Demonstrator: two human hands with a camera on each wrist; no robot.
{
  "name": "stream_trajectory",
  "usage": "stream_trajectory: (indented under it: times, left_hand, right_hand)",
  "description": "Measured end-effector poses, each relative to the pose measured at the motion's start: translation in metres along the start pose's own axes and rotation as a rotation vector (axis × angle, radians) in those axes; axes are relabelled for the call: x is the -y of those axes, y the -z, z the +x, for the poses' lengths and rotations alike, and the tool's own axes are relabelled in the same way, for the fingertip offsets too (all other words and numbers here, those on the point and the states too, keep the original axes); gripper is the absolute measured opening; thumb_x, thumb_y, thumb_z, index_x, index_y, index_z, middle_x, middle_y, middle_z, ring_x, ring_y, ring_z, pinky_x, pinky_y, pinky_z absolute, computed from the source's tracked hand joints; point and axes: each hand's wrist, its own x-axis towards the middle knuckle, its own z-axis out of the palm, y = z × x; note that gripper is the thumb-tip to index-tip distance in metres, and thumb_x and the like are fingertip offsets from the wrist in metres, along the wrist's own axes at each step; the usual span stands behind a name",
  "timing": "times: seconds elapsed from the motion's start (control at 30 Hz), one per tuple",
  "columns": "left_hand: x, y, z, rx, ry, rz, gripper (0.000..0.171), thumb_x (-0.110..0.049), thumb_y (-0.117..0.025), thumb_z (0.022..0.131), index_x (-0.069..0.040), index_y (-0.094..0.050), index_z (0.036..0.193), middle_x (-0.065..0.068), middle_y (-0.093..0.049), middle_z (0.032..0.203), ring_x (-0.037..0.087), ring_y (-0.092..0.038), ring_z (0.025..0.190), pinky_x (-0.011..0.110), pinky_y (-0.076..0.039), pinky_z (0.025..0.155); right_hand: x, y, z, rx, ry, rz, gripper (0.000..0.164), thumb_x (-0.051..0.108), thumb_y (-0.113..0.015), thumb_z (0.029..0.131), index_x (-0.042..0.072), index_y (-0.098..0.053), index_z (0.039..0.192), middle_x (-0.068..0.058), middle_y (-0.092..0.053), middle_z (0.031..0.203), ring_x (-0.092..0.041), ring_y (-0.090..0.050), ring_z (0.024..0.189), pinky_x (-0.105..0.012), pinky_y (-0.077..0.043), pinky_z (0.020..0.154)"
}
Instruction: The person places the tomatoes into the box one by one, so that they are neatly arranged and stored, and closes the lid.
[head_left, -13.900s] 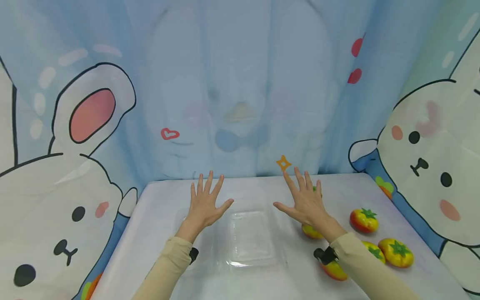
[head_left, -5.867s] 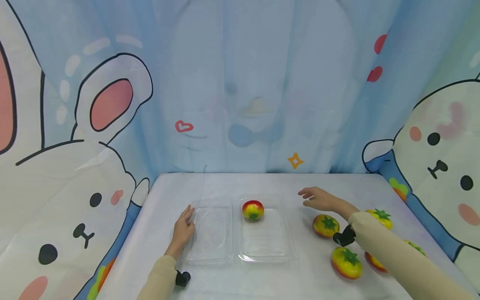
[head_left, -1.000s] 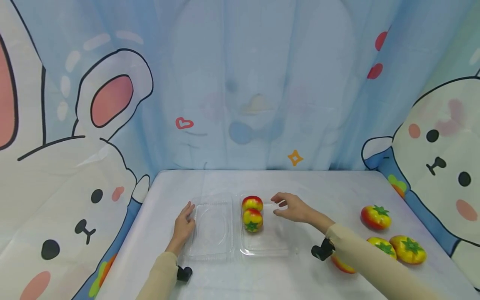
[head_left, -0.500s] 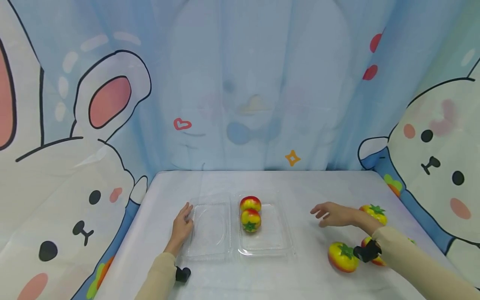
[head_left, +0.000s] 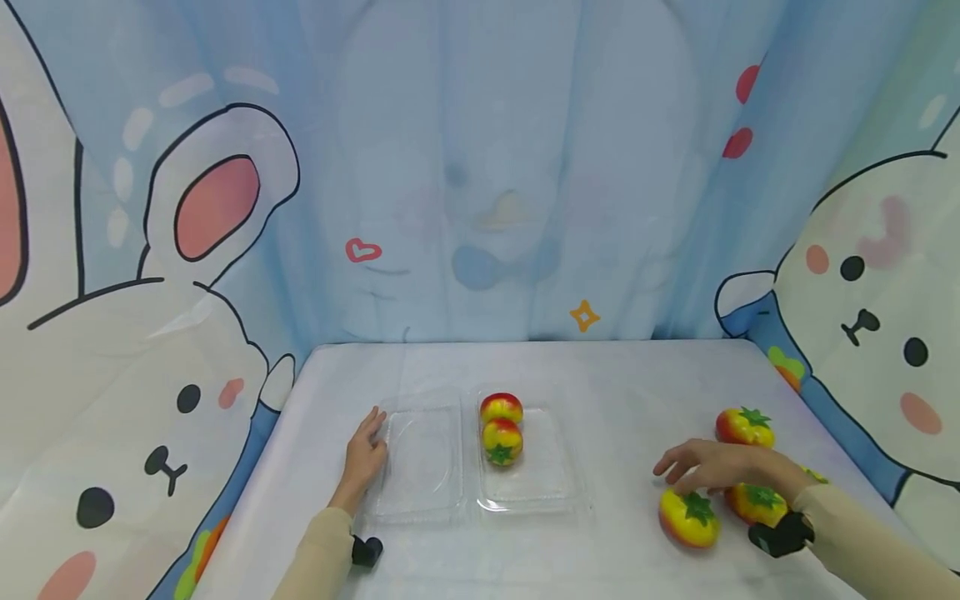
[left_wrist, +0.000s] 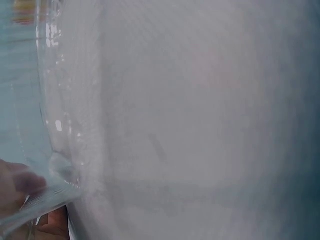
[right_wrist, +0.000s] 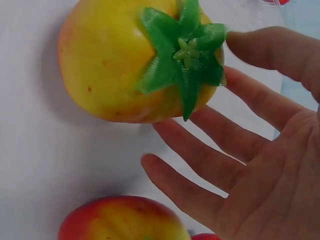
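Note:
A clear plastic clamshell box lies opened out on the table. Its left half (head_left: 420, 467) is beside my left hand (head_left: 363, 457), which pinches the outer edge between thumb and fingers; the left wrist view shows the fingers (left_wrist: 52, 222) at the clear rim. In the right half (head_left: 543, 487) sit two red-yellow toy tomatoes (head_left: 502, 442), one behind the other. My right hand (head_left: 712, 464) hovers over a yellow toy tomato (head_left: 686, 521) with a green leafy top. In the right wrist view its spread, slightly bent fingers (right_wrist: 200, 150) are around that tomato (right_wrist: 110, 65), not gripping it.
More toy tomatoes stand at the right: one farther back (head_left: 738, 427), one under my right wrist (head_left: 757, 502), and another mostly hidden by the forearm. The white table (head_left: 615, 375) ends at a blue cartoon curtain (head_left: 495, 167).
The second toy tomato went into the box's right half since the 5.9-second frame. My right hand has since moved right and down to the nearest loose tomato. The left hand keeps its place.

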Motion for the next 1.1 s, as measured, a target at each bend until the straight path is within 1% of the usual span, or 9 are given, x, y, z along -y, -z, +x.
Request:
stream_trajectory:
  times: [0.1,0.23,0.3,0.43,0.57,0.7,0.83,1.03,1.1]
  left_hand:
    - [-0.001,0.0,0.001,-0.003,-0.005,0.001,0.053,0.013,-0.044,0.083,0.012,-0.05,0.136,0.025,-0.037,0.152,0.045,-0.04,0.135,0.054,-0.036,0.112]
    - [-0.002,0.0,0.003,0.002,0.002,-0.008,0.054,0.012,-0.044,0.084,0.011,-0.049,0.137,0.024,-0.036,0.153,0.045,-0.039,0.136,0.054,-0.034,0.112]
    - [-0.003,0.0,0.003,0.006,0.017,-0.012,0.054,0.012,-0.044,0.084,0.01,-0.049,0.138,0.023,-0.035,0.154,0.044,-0.039,0.137,0.053,-0.034,0.113]
    - [-0.004,0.0,0.003,0.008,0.024,-0.013,0.054,0.011,-0.044,0.085,0.01,-0.049,0.138,0.022,-0.035,0.155,0.043,-0.038,0.138,0.052,-0.034,0.114]
    - [-0.003,0.001,0.002,0.004,0.022,-0.01,0.054,0.012,-0.044,0.084,0.01,-0.049,0.138,0.022,-0.035,0.154,0.043,-0.038,0.137,0.053,-0.033,0.114]
    - [-0.002,0.0,0.002,0.002,0.025,-0.014,0.054,0.012,-0.044,0.084,0.01,-0.049,0.138,0.022,-0.035,0.154,0.044,-0.038,0.137,0.053,-0.033,0.114]
    - [-0.001,0.0,0.002,0.003,0.02,-0.011,0.055,0.012,-0.043,0.083,0.011,-0.049,0.138,0.023,-0.035,0.154,0.044,-0.037,0.138,0.054,-0.032,0.114]
    - [0.002,-0.001,0.003,0.006,0.042,-0.008,0.055,0.011,-0.045,0.084,0.009,-0.048,0.139,0.022,-0.035,0.155,0.043,-0.037,0.138,0.052,-0.032,0.114]
    - [0.002,-0.001,0.002,0.003,0.037,-0.006,0.055,0.011,-0.045,0.084,0.01,-0.049,0.138,0.022,-0.035,0.154,0.043,-0.037,0.138,0.052,-0.033,0.114]
  right_hand:
    - [-0.003,0.0,-0.004,0.024,0.008,0.039,0.035,0.019,-0.068,0.09,0.009,-0.065,0.124,-0.014,-0.062,0.122,-0.028,-0.057,0.106,-0.05,-0.056,0.084]
    - [-0.008,0.0,-0.008,0.055,0.02,0.08,0.036,0.02,-0.065,0.092,0.007,-0.064,0.126,-0.017,-0.06,0.126,-0.029,-0.056,0.107,-0.051,-0.056,0.085]
    - [-0.011,-0.001,-0.01,0.066,0.007,0.102,0.038,0.02,-0.065,0.091,0.009,-0.064,0.127,-0.016,-0.059,0.128,-0.028,-0.055,0.108,-0.051,-0.056,0.086]
    - [-0.016,-0.003,-0.012,0.099,0.016,0.146,0.042,0.014,-0.065,0.088,0.007,-0.062,0.129,-0.017,-0.057,0.13,-0.028,-0.056,0.107,-0.051,-0.056,0.088]
    - [-0.017,-0.002,-0.013,0.127,0.047,0.184,0.043,0.007,-0.063,0.086,0.005,-0.061,0.13,-0.016,-0.058,0.126,-0.027,-0.057,0.102,-0.049,-0.056,0.086]
    - [-0.018,-0.002,-0.014,0.138,0.057,0.215,0.043,0.004,-0.065,0.086,0.004,-0.062,0.129,-0.014,-0.059,0.123,-0.027,-0.058,0.098,-0.046,-0.057,0.086]
    - [-0.02,-0.002,-0.015,0.149,0.069,0.229,0.044,0.002,-0.066,0.085,0.003,-0.062,0.128,-0.015,-0.058,0.124,-0.028,-0.058,0.099,-0.044,-0.058,0.086]
    - [-0.022,-0.001,-0.016,0.148,0.041,0.237,0.045,0.003,-0.068,0.083,0.004,-0.062,0.127,-0.015,-0.057,0.127,-0.028,-0.059,0.1,-0.044,-0.058,0.089]
    - [-0.022,-0.001,-0.016,0.152,0.035,0.242,0.044,0.001,-0.068,0.082,0.004,-0.062,0.126,-0.015,-0.057,0.125,-0.028,-0.059,0.1,-0.045,-0.058,0.089]
